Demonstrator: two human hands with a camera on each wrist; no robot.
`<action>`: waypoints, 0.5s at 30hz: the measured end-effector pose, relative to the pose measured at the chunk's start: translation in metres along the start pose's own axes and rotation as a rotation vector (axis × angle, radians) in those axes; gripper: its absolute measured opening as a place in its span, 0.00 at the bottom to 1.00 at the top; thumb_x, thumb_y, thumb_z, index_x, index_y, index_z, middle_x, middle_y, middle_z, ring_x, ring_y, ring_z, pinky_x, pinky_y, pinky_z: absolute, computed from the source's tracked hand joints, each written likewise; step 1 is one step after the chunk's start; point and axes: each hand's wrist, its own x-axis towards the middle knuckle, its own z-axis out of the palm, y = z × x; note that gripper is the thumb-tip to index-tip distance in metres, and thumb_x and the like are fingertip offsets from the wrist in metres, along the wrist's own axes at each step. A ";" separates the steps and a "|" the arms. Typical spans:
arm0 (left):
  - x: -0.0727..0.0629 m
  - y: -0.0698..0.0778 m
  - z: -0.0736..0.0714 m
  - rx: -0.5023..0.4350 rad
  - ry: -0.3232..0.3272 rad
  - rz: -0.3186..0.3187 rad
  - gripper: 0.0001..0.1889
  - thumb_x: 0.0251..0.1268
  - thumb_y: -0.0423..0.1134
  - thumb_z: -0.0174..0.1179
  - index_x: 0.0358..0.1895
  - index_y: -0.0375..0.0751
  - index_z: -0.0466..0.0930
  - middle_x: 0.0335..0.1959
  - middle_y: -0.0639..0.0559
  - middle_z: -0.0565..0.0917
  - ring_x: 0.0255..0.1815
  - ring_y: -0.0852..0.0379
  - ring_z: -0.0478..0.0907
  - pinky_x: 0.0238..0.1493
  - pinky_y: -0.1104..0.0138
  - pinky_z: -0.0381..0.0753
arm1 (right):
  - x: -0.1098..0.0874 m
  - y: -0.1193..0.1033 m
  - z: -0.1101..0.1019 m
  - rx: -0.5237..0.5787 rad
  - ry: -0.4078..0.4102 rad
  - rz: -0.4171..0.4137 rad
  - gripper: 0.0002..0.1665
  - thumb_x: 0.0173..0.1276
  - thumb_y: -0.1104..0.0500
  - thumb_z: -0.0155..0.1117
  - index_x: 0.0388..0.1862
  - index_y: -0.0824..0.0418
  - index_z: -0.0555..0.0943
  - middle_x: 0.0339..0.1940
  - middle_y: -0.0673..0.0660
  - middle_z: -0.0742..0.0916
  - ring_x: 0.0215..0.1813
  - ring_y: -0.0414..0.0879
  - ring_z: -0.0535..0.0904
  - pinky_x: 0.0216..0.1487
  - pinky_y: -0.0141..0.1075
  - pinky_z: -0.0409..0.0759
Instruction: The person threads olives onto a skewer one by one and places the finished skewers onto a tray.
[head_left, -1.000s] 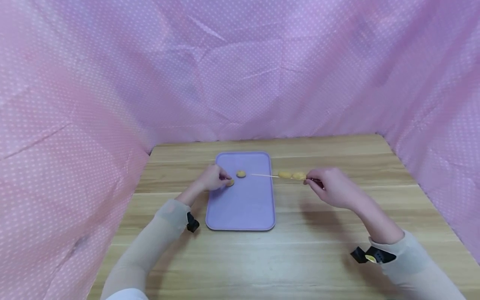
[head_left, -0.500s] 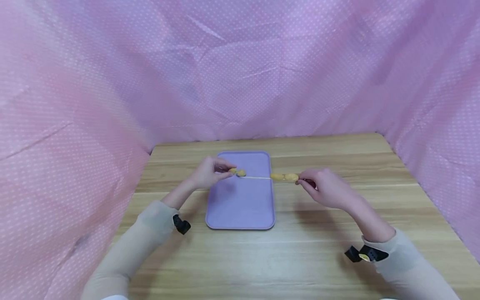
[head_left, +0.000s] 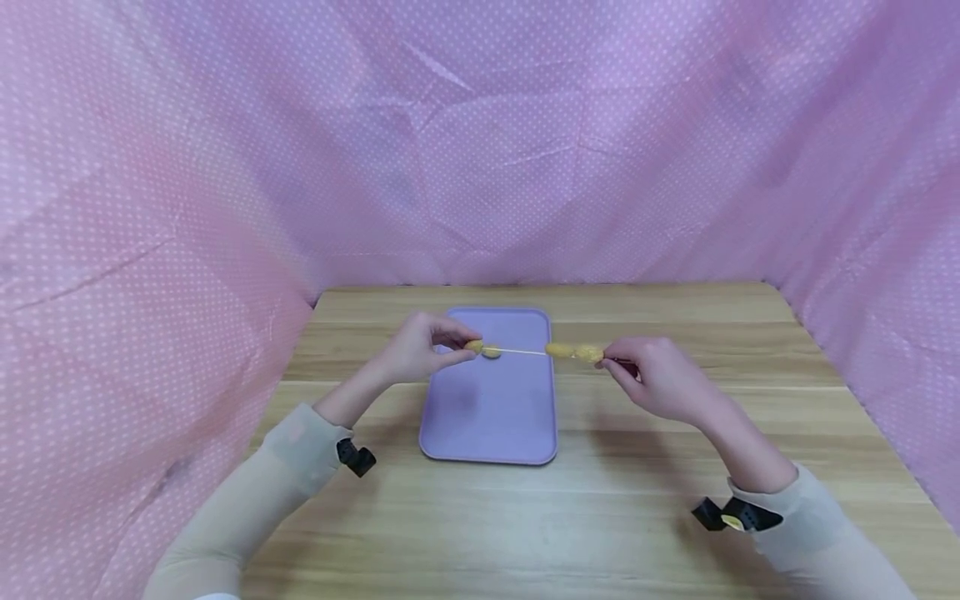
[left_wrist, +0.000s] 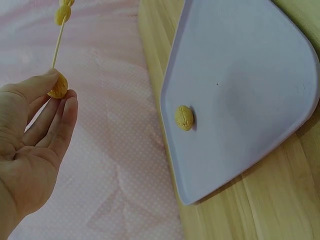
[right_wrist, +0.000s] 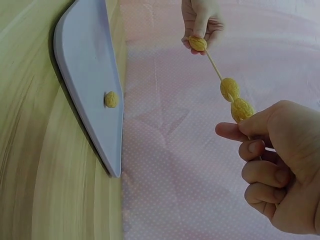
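Note:
My left hand [head_left: 423, 348] pinches a wrinkled yellow, walnut-like oval [left_wrist: 59, 86] between thumb and fingers, above the tray. The thin wooden skewer [head_left: 513, 351] meets that oval at its tip; how deep it goes in is hidden. Two more yellow ovals [right_wrist: 230, 89] are threaded on the skewer, side by side near its right end. Just behind them, my right hand [head_left: 656, 375] grips the skewer with thumb and curled fingers and holds it roughly level. One loose yellow oval [left_wrist: 184, 118] lies on the lilac tray [head_left: 491, 417].
Under the tray is a wood-grain table [head_left: 622, 533]. Pink dotted cloth [head_left: 495, 167] hangs behind the table and along both sides. Each forearm wears a beige sleeve and a black wrist strap [head_left: 738, 514].
My left hand has lifted one yellow oval off the tray and brought it to the skewer's tip. My right hand has shifted slightly left with the skewer.

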 end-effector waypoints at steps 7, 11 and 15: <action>-0.001 0.002 0.001 0.113 -0.010 0.121 0.12 0.64 0.30 0.75 0.50 0.35 0.92 0.45 0.45 0.94 0.44 0.53 0.92 0.58 0.60 0.91 | 0.003 -0.003 -0.004 -0.040 0.015 -0.021 0.05 0.69 0.67 0.73 0.35 0.57 0.90 0.23 0.42 0.81 0.23 0.31 0.68 0.24 0.26 0.69; -0.002 0.004 0.002 0.142 -0.029 0.171 0.12 0.64 0.30 0.75 0.50 0.37 0.92 0.46 0.45 0.93 0.44 0.54 0.91 0.55 0.59 0.92 | 0.004 -0.005 -0.008 -0.061 0.019 -0.039 0.07 0.69 0.66 0.73 0.34 0.54 0.89 0.21 0.40 0.79 0.23 0.29 0.65 0.24 0.26 0.67; -0.002 0.006 0.003 0.158 -0.015 0.205 0.12 0.64 0.31 0.75 0.50 0.37 0.93 0.46 0.46 0.94 0.43 0.55 0.90 0.44 0.63 0.93 | 0.005 -0.006 -0.010 -0.069 0.026 -0.052 0.08 0.68 0.67 0.73 0.34 0.54 0.89 0.22 0.40 0.80 0.24 0.28 0.65 0.24 0.26 0.66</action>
